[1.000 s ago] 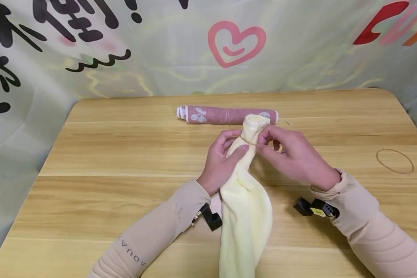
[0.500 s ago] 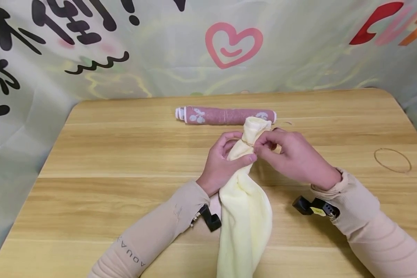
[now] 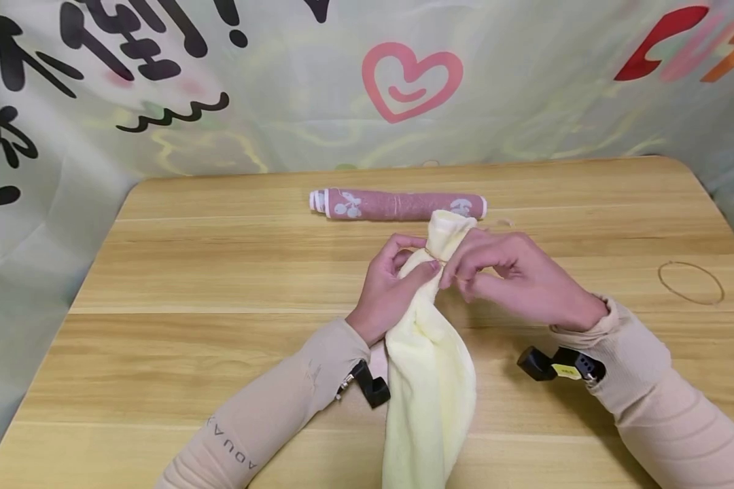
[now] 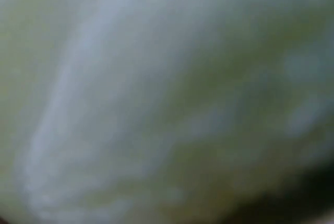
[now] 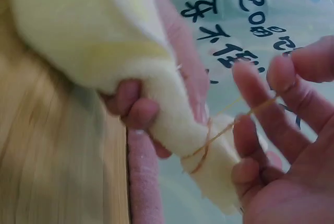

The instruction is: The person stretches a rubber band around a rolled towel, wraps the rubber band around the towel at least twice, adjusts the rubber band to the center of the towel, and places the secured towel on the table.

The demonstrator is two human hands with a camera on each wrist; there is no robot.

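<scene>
"AOUA" on left sleeve (image 3: 275, 401), "不" on backdrop (image 3: 293, 88)

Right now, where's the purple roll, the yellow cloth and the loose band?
Purple roll (image 3: 397, 206): head view, its middle.
Yellow cloth (image 3: 429, 380): head view, its lower part.
Loose band (image 3: 677, 262): head view, its far edge.

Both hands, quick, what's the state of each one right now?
Left hand: closed, holding the pale yellow cloth.
Right hand: closed, pinching the thin band looped on the cloth.
</scene>
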